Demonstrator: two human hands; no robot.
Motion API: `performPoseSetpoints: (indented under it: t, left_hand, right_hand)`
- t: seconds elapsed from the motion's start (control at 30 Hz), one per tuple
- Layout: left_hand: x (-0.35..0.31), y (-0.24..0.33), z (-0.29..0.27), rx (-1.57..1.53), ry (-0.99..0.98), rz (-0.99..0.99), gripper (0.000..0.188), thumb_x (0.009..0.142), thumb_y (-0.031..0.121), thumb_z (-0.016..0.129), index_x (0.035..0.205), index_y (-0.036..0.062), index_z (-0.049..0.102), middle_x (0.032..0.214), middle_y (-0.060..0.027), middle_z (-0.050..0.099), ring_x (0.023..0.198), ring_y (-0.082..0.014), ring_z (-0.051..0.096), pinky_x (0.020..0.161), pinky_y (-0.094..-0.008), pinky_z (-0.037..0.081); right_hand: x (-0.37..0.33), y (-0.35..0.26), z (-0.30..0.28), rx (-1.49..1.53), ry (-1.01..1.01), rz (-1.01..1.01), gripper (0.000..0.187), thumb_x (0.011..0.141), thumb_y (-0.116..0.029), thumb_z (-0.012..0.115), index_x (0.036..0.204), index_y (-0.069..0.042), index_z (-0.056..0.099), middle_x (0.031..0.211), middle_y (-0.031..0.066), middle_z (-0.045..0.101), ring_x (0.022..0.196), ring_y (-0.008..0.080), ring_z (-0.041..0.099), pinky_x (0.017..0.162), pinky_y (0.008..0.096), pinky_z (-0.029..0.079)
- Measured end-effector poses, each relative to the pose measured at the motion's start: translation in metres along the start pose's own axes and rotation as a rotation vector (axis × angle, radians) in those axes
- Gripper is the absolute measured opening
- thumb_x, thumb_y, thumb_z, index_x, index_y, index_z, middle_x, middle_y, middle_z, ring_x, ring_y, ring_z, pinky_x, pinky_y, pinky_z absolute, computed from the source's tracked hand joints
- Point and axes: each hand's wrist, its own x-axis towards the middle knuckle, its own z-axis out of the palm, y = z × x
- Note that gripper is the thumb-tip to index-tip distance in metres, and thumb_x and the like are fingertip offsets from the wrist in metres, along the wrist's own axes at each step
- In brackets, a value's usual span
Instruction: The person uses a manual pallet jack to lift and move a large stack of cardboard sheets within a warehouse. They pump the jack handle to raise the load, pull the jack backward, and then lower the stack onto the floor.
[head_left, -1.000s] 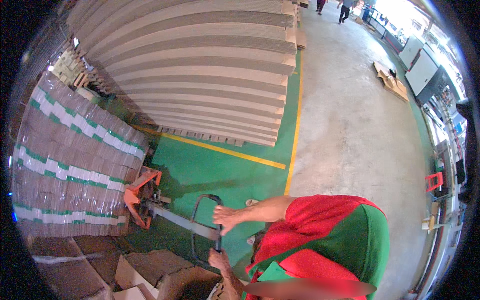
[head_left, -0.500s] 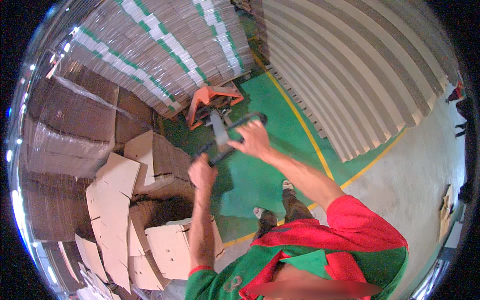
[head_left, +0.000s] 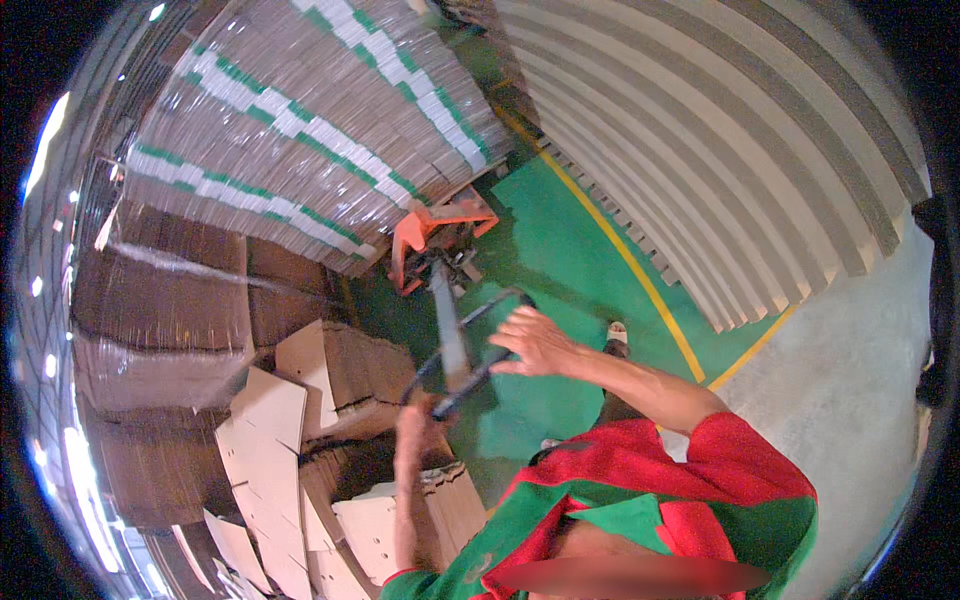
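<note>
Both my hands are on the black loop handle [head_left: 478,385] of an orange pallet jack [head_left: 413,232]. My right hand [head_left: 540,343] is closed round the handle's right side, its arm reaching in from the right. At the left corner of the loop, my left hand [head_left: 420,425] grips the handle, somewhat blurred. A grey shaft [head_left: 450,325] runs from the handle away to the jack's body. That body stands against a tall wrapped stack of flat cardboard [head_left: 300,150] with green and white bands; its forks are hidden under the load.
Brown cardboard stacks [head_left: 165,330] and loose cut cardboard sheets [head_left: 270,450] crowd the left. Large ridged pale stacks [head_left: 720,160] rise on the right behind a yellow floor line [head_left: 640,280]. The floor [head_left: 550,250] is green, with grey concrete [head_left: 850,350] farther right.
The handle and both hands are lower in the picture and nearer my body. The jack and stacks have shifted down in view as well. My feet have changed position.
</note>
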Motion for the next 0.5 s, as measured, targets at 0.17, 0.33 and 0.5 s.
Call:
performPoseSetpoints:
  t: [0.17, 0.33, 0.5]
  left_hand:
    - [0.054, 0.056, -0.107, 0.103, 0.301, -0.122, 0.042, 0.069, 0.017, 0.084, 0.108, 0.0107, 0.070, 0.085, -0.0138, 0.073, 0.078, -0.0325, 0.071, 0.069, -0.0412, 0.055]
    - [0.075, 0.068, -0.137, 0.311, 0.376, -0.206, 0.038, 0.070, 0.012, 0.078, 0.107, 0.0119, 0.072, 0.085, -0.0143, 0.074, 0.079, -0.0337, 0.072, 0.071, -0.0449, 0.055]
    - [0.071, 0.036, -0.126, 0.187, 0.419, -0.280, 0.042, 0.069, 0.012, 0.079, 0.110, 0.0096, 0.072, 0.086, -0.0145, 0.074, 0.079, -0.0332, 0.072, 0.072, -0.0440, 0.055]
  right_hand:
    - [0.108, 0.046, -0.025, 0.149, 0.187, -0.147, 0.045, 0.078, -0.052, 0.073, 0.095, -0.010, 0.067, 0.085, 0.0053, 0.060, 0.087, 0.0261, 0.059, 0.084, 0.0417, 0.045]
    - [0.147, 0.070, -0.029, 0.184, 0.135, -0.267, 0.049, 0.076, -0.048, 0.075, 0.105, -0.010, 0.065, 0.093, 0.0057, 0.059, 0.092, 0.0267, 0.058, 0.085, 0.0440, 0.045]
    - [0.148, 0.075, -0.031, 0.256, -0.014, -0.310, 0.062, 0.076, -0.040, 0.078, 0.125, -0.005, 0.062, 0.112, 0.0127, 0.062, 0.108, 0.0300, 0.059, 0.096, 0.0446, 0.045]
